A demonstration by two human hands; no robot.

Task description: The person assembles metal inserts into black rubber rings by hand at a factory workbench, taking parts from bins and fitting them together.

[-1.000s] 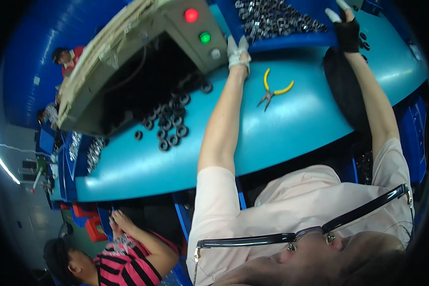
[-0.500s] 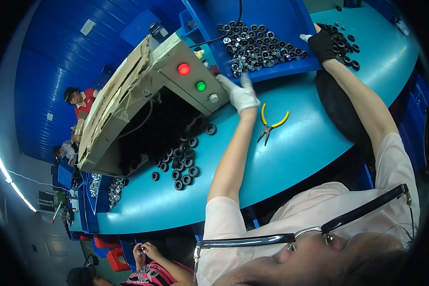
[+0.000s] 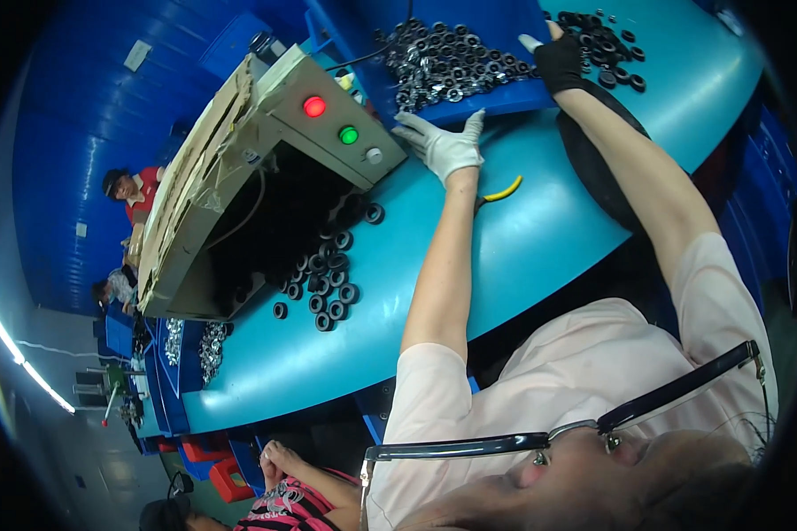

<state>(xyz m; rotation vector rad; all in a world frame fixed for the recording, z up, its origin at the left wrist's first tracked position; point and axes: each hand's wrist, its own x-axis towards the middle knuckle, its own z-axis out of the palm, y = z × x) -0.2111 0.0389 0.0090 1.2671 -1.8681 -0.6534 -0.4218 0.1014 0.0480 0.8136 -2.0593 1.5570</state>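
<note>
A blue plastic bin (image 3: pixel 496 110) stands tilted toward me, with many small shiny chrome-and-black round parts (image 3: pixel 452 62) heaped at its lower side. My left hand (image 3: pixel 447 152), in a white glove, is at the bin's front edge near its left corner. Its fingers are spread, and whether they press on the bin I cannot tell. My right hand (image 3: pixel 560 66), in a black glove with a white-covered thumb tip, grips the bin's right side edge. A pair of yellow-handled pliers (image 3: pixel 503 189) lies beside my left forearm, mostly hidden by it.
A beige machine box (image 3: pixel 328 133) with red and green lamps stands left of the bin. Black rubber rings (image 3: pixel 332 283) lie before its dark opening. More black rings (image 3: pixel 615 57) lie at the far right. A person in pink and black (image 3: pixel 297 491) sits at lower left.
My left hand has shifted right along the bin's front edge and its fingers have spread. My left forearm now covers most of the pliers. The whole view has shifted slightly.
</note>
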